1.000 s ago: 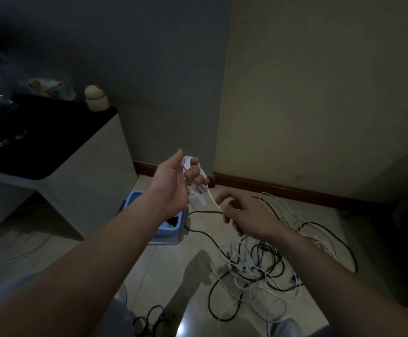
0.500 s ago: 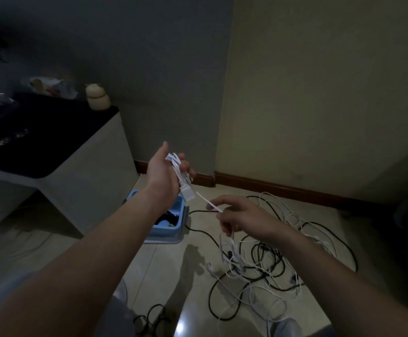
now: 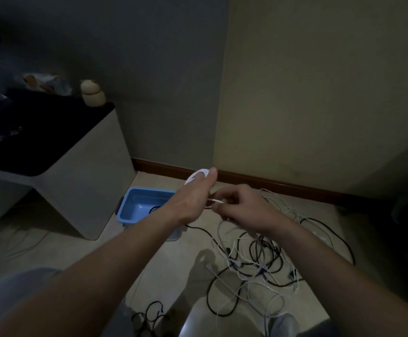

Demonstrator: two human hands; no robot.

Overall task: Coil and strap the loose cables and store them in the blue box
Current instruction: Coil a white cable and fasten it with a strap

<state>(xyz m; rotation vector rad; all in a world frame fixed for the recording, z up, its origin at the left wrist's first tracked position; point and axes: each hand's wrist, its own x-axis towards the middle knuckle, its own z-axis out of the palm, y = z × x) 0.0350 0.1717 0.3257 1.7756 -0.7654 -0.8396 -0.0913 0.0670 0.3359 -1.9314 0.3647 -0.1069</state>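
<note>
1. Held: white coil (image 3: 196, 175), gripped in left hand (image 3: 193, 200), its tail pinched by right hand (image 3: 241, 207); if either grip slackens, the loops may spring apart.
2. Store: blue box (image 3: 137, 205), just below left hand; floor tangle (image 3: 258, 259) beneath right hand may snag the tail.

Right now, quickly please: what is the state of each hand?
Left hand: closed, holding the white cable coil.
Right hand: closed, pinching the loose end of that cable.

The blue box (image 3: 139, 205) is open from above, with the bench (image 3: 86, 181) close on its left. Tangled cables (image 3: 258, 263) clutter the floor (image 3: 173, 259) on its right.
</note>
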